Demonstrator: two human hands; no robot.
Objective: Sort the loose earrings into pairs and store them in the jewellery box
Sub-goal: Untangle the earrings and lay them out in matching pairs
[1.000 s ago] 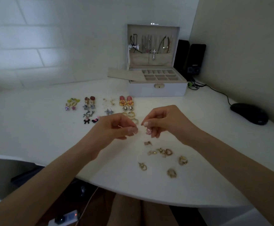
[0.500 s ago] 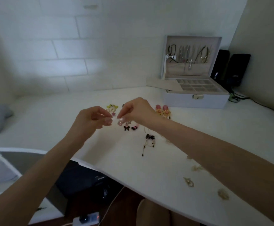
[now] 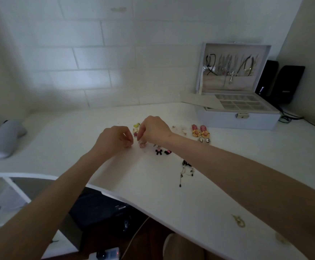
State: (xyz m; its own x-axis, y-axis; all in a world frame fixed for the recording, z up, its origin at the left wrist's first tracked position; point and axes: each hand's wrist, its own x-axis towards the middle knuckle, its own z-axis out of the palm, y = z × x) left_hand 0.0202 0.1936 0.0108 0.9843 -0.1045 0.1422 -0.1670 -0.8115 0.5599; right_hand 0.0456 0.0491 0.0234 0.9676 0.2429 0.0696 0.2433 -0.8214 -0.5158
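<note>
The open jewellery box (image 3: pixel 235 121) stands at the back of the table (image 3: pixel 78 132), with necklaces (image 3: pixel 229 68) hanging in its raised lid (image 3: pixel 235 85) and a tray of small compartments (image 3: pixel 243 104) in its base. Paired earrings (image 3: pixel 199 131) lie just before the box's left front corner. Further left of it, the left hand (image 3: pixel 115 137) and right hand (image 3: pixel 153 130) meet with fingertips pinched together, and whatever they hold is too small to tell.

The white desk (image 3: pixel 149 184) is carrying the open jewellery box (image 3: pixel 228 121) at back right, earrings (image 3: pixel 199 131) lying in pairs before it, a grey object (image 3: pixel 5 139) far left
</note>
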